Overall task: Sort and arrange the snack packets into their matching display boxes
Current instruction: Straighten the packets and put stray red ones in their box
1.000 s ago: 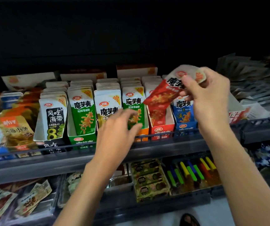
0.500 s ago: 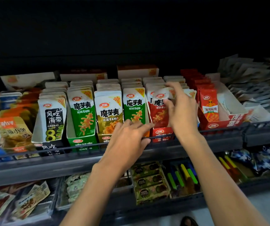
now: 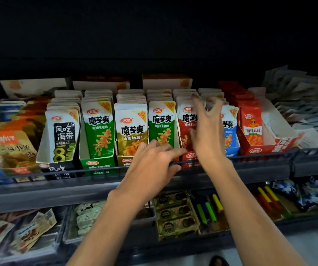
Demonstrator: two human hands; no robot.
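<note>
so the red packet (image 3: 186, 120) stands upright right against the far side of the right hand (image 3: 208, 135) (fingers loose, spread, gripping nothing), flat empty left hand (image 3: 152, 164) just near-left

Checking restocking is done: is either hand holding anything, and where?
Neither grips one. The right hand spreads fingers atop the red packets; left hand lies flat at the shelf rail.

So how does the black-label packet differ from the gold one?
The black-label packet has a dark panel and a big yellow 8; the gold packet has a gold lower half picturing food. The black-label packet sits in a white-sided box, the gold packet in a gold-fronted box. Both stand upright, white-topped, with red logos.
</note>
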